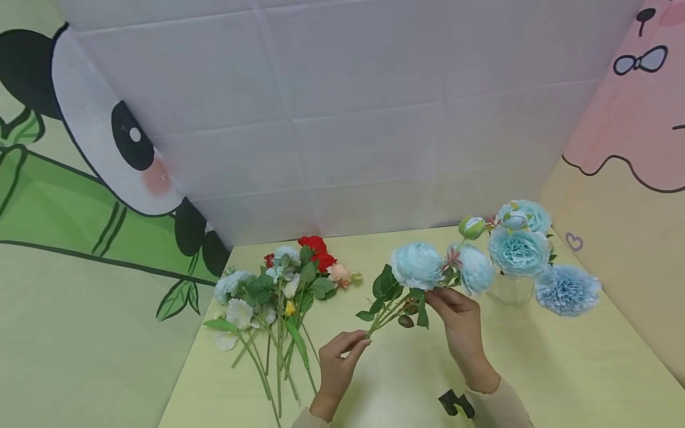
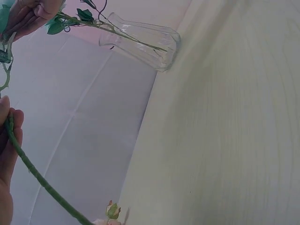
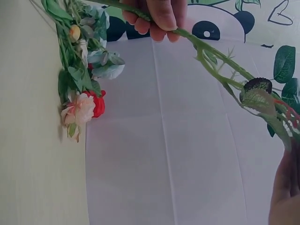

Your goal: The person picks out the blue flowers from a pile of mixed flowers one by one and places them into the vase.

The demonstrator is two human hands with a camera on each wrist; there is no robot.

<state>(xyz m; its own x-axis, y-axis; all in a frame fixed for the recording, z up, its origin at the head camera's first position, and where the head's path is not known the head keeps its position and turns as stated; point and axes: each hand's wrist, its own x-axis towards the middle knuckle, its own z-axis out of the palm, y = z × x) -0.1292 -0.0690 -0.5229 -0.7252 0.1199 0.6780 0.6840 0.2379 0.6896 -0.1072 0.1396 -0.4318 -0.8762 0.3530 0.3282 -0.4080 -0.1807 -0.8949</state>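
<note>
My left hand pinches the green stem of an artificial light-blue peony, just below where the stem branches. The fingers of my right hand hold the same spray higher up, right under the bloom among its green leaves. The spray is tilted above the table, bloom to the upper right. Another pale-blue bloom shows just behind my right hand; whether it belongs to the held spray I cannot tell. In the right wrist view, the left-hand fingers grip the stem.
A clear glass vase stands at the back right with several blue flowers leaning out. Mixed artificial flowers lie in a pile on the left of the table. Small black pieces lie beside my right sleeve. A white cloth wall rises behind.
</note>
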